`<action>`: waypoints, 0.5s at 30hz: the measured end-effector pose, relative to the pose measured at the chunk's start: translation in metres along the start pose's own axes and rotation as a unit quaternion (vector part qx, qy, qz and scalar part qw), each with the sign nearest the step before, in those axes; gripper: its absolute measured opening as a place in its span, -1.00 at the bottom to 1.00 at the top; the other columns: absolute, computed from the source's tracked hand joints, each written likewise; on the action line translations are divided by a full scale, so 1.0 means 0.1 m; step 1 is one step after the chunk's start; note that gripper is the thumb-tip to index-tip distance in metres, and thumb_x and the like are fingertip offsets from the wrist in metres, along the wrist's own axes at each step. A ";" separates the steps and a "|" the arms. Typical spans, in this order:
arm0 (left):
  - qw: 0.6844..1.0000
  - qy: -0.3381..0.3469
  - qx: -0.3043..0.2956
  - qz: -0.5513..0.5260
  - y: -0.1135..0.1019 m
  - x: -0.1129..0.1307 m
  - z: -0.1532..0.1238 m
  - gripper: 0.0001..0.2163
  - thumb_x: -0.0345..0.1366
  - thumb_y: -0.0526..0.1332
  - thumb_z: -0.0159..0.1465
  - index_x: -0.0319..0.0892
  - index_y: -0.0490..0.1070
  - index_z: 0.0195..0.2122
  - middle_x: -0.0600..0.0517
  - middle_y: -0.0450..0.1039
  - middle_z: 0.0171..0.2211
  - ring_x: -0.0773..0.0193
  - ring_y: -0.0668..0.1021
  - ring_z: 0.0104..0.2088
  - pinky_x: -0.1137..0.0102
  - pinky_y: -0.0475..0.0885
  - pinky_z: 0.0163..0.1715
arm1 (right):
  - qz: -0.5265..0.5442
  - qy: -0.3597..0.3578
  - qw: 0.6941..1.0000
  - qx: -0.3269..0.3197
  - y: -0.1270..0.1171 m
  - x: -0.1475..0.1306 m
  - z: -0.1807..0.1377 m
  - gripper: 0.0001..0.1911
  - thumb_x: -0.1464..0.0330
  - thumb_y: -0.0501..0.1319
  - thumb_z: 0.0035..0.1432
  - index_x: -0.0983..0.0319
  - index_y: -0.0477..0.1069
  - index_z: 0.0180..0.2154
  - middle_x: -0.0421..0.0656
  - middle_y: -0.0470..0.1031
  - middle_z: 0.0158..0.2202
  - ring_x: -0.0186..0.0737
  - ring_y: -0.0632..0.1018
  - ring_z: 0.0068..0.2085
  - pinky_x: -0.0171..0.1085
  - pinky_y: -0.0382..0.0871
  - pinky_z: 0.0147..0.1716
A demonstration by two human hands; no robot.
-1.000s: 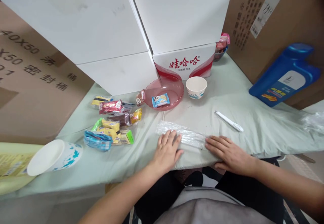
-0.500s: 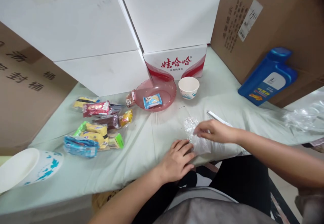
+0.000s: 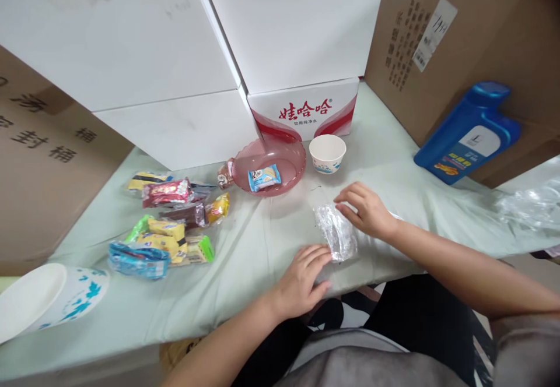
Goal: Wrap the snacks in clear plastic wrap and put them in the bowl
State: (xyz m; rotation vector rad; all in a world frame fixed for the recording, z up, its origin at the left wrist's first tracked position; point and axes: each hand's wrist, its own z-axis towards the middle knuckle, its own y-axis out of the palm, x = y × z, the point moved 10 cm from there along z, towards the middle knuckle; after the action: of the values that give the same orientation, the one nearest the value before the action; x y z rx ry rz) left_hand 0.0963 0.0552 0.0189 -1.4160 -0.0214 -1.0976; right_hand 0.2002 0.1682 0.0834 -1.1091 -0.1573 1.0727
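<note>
A small sheet of clear bubble wrap (image 3: pixel 336 232) lies flat on the cloth-covered table near its front edge. My left hand (image 3: pixel 304 279) rests at the sheet's lower left side, fingers stretched out and the tips at its edge. Over the upper right of the sheet is my right hand (image 3: pixel 367 209), its fingers bent but apart, with nothing seen in them. Beyond, a pink translucent dish (image 3: pixel 291 171) holds one blue-wrapped snack (image 3: pixel 264 178). A white paper cup (image 3: pixel 327 154) with a blue pattern stands upright right of the dish.
Several wrapped snacks (image 3: pixel 175 218) lie in a heap on the left, with a large paper bucket (image 3: pixel 79 299) tipped nearer me. White boxes (image 3: pixel 301 110) close off the back. On the right, a blue bottle (image 3: pixel 468 133) leans by a cardboard box (image 3: pixel 437 84); crumpled clear plastic (image 3: pixel 529 206) lies beyond.
My right hand has moved up and away from the middle of the bubble wrap, and its fingers have spread. The sheet lies slightly further left, and my left hand has shifted slightly left.
</note>
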 end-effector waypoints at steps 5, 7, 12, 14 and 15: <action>0.992 -0.045 0.118 0.018 -0.44 -0.07 0.12 -0.83 -0.45 0.03 0.31 -0.18 0.36 -0.16 -0.14 0.42 -0.07 0.12 0.47 0.00 0.18 0.43 0.00 | 0.024 -0.101 0.985 -0.141 0.31 -0.57 -0.65 -0.64 0.21 0.13 0.30 0.30 0.42 -0.01 0.05 0.50 -0.06 -0.02 0.46 -0.01 -0.03 0.39 -0.02; 0.997 0.011 0.068 0.045 -0.38 -0.03 0.28 -0.78 -0.46 0.01 0.32 -0.17 0.41 -0.13 -0.11 0.43 -0.05 0.12 0.45 0.02 0.16 0.40 0.05 | -0.004 -0.101 0.981 -0.163 0.47 -0.58 -0.85 -0.62 0.26 0.12 0.30 0.32 0.39 0.07 0.07 0.47 0.04 0.02 0.44 0.08 0.02 0.36 0.05; 0.991 0.030 0.009 0.133 -0.15 -0.37 0.52 -0.81 -0.36 0.11 0.33 -0.14 0.47 -0.10 -0.09 0.44 0.04 0.02 0.38 0.14 0.05 0.34 0.11 | -0.042 -0.096 0.986 -0.130 0.48 -0.47 -0.92 -0.71 0.38 0.07 0.33 0.29 0.41 0.02 0.06 0.48 0.05 -0.04 0.44 0.11 -0.05 0.39 0.05; 0.991 0.021 0.025 0.130 -0.14 -0.47 0.52 -0.82 -0.36 0.12 0.32 -0.16 0.47 -0.12 -0.09 0.46 0.01 0.04 0.41 0.11 0.07 0.35 0.10 | -0.056 -0.109 0.986 -0.116 0.40 -0.48 -0.89 -0.76 0.40 0.07 0.33 0.29 0.44 -0.05 0.04 0.52 -0.04 -0.06 0.49 0.03 -0.07 0.41 -0.01; 0.992 0.021 0.030 0.124 -0.14 -0.50 0.51 -0.82 -0.36 0.12 0.32 -0.16 0.47 -0.12 -0.10 0.46 0.01 0.05 0.42 0.10 0.08 0.36 0.10 | -0.059 -0.123 0.983 -0.120 0.38 -0.50 -0.87 -0.77 0.42 0.06 0.33 0.28 0.44 -0.08 0.02 0.54 -0.10 -0.08 0.51 -0.03 -0.07 0.41 -0.03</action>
State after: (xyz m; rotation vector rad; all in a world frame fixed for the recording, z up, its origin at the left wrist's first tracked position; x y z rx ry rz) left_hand 0.0903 0.1270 0.0118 -1.3027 0.1460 -0.9134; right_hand 0.2019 0.0750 0.0303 -1.1636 -0.5539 1.1017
